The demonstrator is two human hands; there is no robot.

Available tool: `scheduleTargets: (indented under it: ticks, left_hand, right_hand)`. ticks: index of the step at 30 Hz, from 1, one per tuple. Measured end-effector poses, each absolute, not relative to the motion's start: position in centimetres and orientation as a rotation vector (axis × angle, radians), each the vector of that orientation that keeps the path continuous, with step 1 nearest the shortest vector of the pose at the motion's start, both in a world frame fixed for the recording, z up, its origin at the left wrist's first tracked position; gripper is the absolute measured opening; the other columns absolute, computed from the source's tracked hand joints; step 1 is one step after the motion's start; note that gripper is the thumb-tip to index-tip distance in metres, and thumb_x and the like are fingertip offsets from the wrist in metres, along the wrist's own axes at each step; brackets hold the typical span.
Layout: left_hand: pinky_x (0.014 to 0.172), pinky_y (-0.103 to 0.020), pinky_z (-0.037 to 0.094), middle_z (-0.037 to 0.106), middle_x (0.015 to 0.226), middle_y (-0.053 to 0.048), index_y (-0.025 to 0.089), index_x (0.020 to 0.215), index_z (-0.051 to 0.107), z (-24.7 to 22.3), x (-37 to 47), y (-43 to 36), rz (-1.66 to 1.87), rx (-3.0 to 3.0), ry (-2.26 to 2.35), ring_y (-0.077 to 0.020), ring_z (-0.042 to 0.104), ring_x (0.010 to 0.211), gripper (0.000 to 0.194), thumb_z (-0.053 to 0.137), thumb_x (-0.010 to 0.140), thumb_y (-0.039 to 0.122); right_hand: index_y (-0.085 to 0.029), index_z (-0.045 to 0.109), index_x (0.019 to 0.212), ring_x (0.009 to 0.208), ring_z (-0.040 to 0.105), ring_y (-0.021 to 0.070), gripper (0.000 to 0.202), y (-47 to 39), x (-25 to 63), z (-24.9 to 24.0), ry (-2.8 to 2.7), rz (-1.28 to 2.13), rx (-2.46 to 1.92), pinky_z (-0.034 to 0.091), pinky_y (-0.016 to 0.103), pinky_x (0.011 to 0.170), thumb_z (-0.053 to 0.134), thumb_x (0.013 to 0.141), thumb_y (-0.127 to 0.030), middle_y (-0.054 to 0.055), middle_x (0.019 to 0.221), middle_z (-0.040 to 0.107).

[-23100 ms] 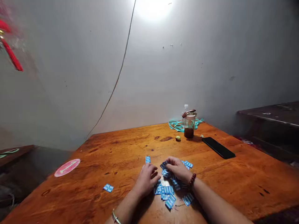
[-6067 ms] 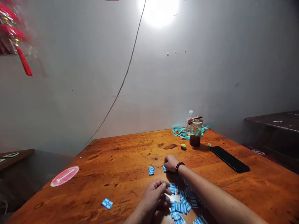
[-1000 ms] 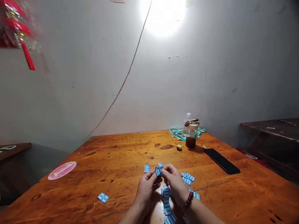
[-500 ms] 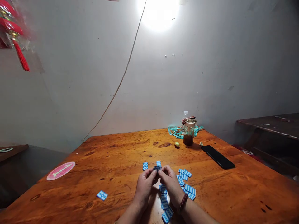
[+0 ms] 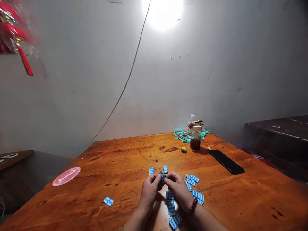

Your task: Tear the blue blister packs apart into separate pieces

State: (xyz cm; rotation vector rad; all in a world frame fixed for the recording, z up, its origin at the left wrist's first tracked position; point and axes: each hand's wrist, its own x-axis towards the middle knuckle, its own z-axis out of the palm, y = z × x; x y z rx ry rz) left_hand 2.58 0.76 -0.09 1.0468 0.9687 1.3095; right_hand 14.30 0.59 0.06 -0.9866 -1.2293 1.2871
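Note:
Between the fingertips of both hands is a small dark-blue patterned piece (image 5: 163, 176), its kind too small to make out. My left hand (image 5: 149, 189) pinches it from the left, and my right hand (image 5: 177, 188) from the right, a beaded bracelet on that wrist. Just beyond the fingers lie two small blue-and-white striped pieces (image 5: 165, 169). A row of similar pieces (image 5: 171, 205) runs under my right hand towards the front edge. More striped pieces (image 5: 198, 195) lie in a loose group right of that hand. A single one (image 5: 108, 201) rests farther left.
A black phone (image 5: 226, 161) lies at the right. Behind it stand a lidded cup with dark liquid (image 5: 195, 138), a clear plastic bottle (image 5: 192, 119) and coiled turquoise straps (image 5: 180, 136). A small yellowish object (image 5: 183, 149) sits near the cup. A pink round sticker (image 5: 66, 176) marks the table's left.
The piece between my fingertips has turned and is now tilted. My hands stay close together. The whole view has shifted slightly.

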Motion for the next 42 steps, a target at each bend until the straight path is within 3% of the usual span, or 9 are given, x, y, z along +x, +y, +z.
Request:
scheduleTargets:
  ticks: [6,10,16,20,24,27,32,42]
  left_hand:
    - [0.056,-0.018,0.039,0.059,0.063,0.0,0.014,0.07,0.061,0.6,2.8,0.2,1.311,0.956,0.928,-0.0076,0.052,0.056,0.025,0.068,0.057,0.034]
    - [0.06,-0.02,0.041,0.062,0.072,-0.002,0.015,0.076,0.06,0.6,2.5,0.3,1.322,0.855,0.935,-0.0092,0.055,0.062,0.025,0.066,0.061,0.034]
    - [0.057,-0.018,0.041,0.061,0.071,-0.001,0.014,0.075,0.059,0.5,1.6,0.7,1.375,0.83,0.996,-0.0078,0.055,0.062,0.024,0.065,0.061,0.033]
    - [0.055,-0.017,0.041,0.061,0.068,0.0,0.015,0.076,0.059,0.4,1.7,0.7,1.348,0.846,1.01,-0.007,0.054,0.059,0.024,0.065,0.061,0.032]
    - [0.049,-0.015,0.039,0.059,0.063,0.0,0.013,0.074,0.058,0.1,1.9,0.8,1.3,0.87,1.005,-0.0062,0.052,0.053,0.025,0.066,0.06,0.032]
    - [0.041,-0.015,0.034,0.055,0.053,0.002,0.012,0.067,0.055,0.0,2.2,0.9,1.255,0.915,1.049,-0.0052,0.047,0.042,0.025,0.066,0.06,0.033]
    - [0.036,-0.016,0.03,0.051,0.048,0.004,0.013,0.063,0.053,-0.6,2.3,0.9,1.204,1.079,1.154,-0.0046,0.041,0.036,0.024,0.065,0.06,0.033]
    - [0.034,-0.016,0.028,0.049,0.045,0.005,0.012,0.059,0.053,-1.1,2.6,1.2,1.216,1.171,1.183,-0.005,0.04,0.034,0.025,0.068,0.054,0.031]
  right_hand:
    - [-0.015,0.05,0.062,0.044,0.034,0.0054,0.021,0.3,14.6,0.7,-1.177,1.347,-1.001,0.027,0.019,0.043,0.059,0.062,-0.034,-0.005,0.054,0.044]
    - [-0.015,0.053,0.069,0.051,0.04,0.0067,0.016,0.9,16.2,0.7,-1.406,1.273,-1.027,0.032,0.019,0.049,0.054,0.067,-0.031,-0.004,0.06,0.048]
    - [-0.018,0.059,0.08,0.067,0.047,0.012,0.02,1.4,19.0,-0.4,-2.095,0.876,-1.339,0.033,0.022,0.059,0.06,0.06,-0.023,0.0,0.073,0.054]
    - [-0.018,0.059,0.08,0.076,0.048,0.0144,0.021,1.1,18.9,-0.7,-2.231,0.642,-1.434,0.033,0.023,0.063,0.061,0.058,-0.021,0.002,0.082,0.055]
    - [-0.016,0.056,0.069,0.067,0.048,0.0118,0.009,1.3,18.3,-0.8,-2.144,0.733,-1.428,0.032,0.02,0.056,0.053,0.061,-0.013,0.001,0.073,0.055]
    - [-0.015,0.054,0.066,0.063,0.047,0.0104,0.011,1.3,18.0,-0.3,-1.967,0.819,-1.283,0.033,0.019,0.054,0.046,0.064,-0.009,-0.001,0.066,0.054]
    - [-0.015,0.056,0.07,0.062,0.049,0.0101,0.012,0.8,17.3,0.9,-1.747,1.061,-0.97,0.037,0.019,0.057,0.045,0.069,-0.013,-0.002,0.066,0.055]
    - [-0.014,0.058,0.075,0.065,0.052,0.0115,0.009,0.6,16.6,1.4,-1.529,1.267,-0.872,0.041,0.021,0.06,0.054,0.07,-0.021,0.0,0.07,0.058]
